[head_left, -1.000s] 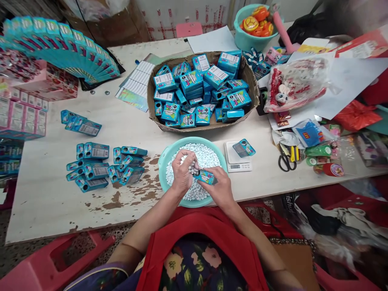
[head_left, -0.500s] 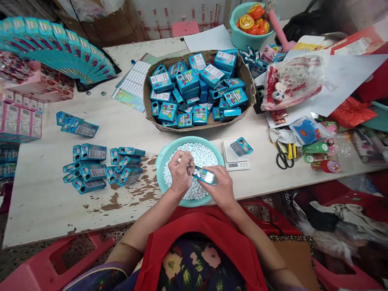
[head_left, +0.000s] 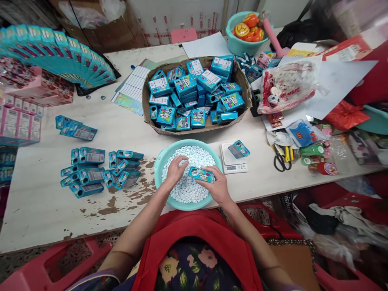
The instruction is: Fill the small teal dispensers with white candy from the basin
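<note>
Left hand point(head_left: 176, 171) fingertips buried in candies point(head_left: 194, 159), box labels point(head_left: 197, 117) unreadable

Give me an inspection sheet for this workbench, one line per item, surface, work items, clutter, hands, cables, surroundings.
Surface: pale table, brown patches where the coating has worn off near the front.
Work items: teal basin of white pellets; small blue box; cardboard tray heaped with blue boxes; scale with one box on it.
Clutter: scissors, plastic bags, papers, tape rolls at right.
Hands: left hand resting on the pellets; right hand holding the small blue box.
Cables: nothing seen.
Surroundings: red stools, fanned blue cartons at left.
</note>
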`<state>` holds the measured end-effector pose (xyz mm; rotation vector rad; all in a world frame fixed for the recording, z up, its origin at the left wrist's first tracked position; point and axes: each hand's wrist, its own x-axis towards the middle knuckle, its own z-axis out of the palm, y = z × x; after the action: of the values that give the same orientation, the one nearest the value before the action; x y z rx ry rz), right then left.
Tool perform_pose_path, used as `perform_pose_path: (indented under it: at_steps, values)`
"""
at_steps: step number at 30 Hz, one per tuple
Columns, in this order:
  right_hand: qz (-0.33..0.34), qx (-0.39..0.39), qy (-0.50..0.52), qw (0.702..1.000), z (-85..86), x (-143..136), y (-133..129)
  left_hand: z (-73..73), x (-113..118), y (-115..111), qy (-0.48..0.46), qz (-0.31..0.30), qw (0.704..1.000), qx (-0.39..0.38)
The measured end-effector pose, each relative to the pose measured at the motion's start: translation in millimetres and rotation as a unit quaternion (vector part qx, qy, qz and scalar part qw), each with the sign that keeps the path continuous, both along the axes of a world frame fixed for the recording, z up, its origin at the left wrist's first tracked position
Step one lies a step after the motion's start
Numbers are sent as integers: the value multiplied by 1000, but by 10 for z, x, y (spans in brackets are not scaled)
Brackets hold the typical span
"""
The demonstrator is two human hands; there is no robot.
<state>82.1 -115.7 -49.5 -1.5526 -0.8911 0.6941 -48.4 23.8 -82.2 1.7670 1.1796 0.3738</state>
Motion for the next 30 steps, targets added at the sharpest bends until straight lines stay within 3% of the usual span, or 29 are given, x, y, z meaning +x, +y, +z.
perform_pose_path:
  at_steps: [2,5,8,11,14,18,21,24,26,30]
  values:
    - [8,11,32,999,-7,25,-8,-133,-15,2,72,-58,992,85]
    - [-12,5,73,997,18,164,-229,-255,11,-45,175,-154,964,127]
    - [-113,-24,66,991,1,419,-642,-307,59,-101,226,-231,939,116]
    - [-226,-61,-3,972,-158,694,-1036,-326,84,-122,224,-244,940,83]
    - [-244,-99,-95,960,-460,862,-1230,-326,73,-104,194,-204,957,75]
    - [-225,-115,-135,958,-876,873,-1240,-272,28,-53,155,-142,977,35]
    - [-199,-132,-126,963,-1011,832,-1248,-222,-22,-16,147,-134,979,45]
    - [-176,-140,-136,965,-959,861,-1249,-217,-73,6,137,-145,977,79]
    - [-205,-135,-142,959,-874,943,-1156,-236,-94,12,136,-150,975,89]
    - [-260,-102,-137,950,-752,1230,-635,-258,-89,10,146,-164,969,113]
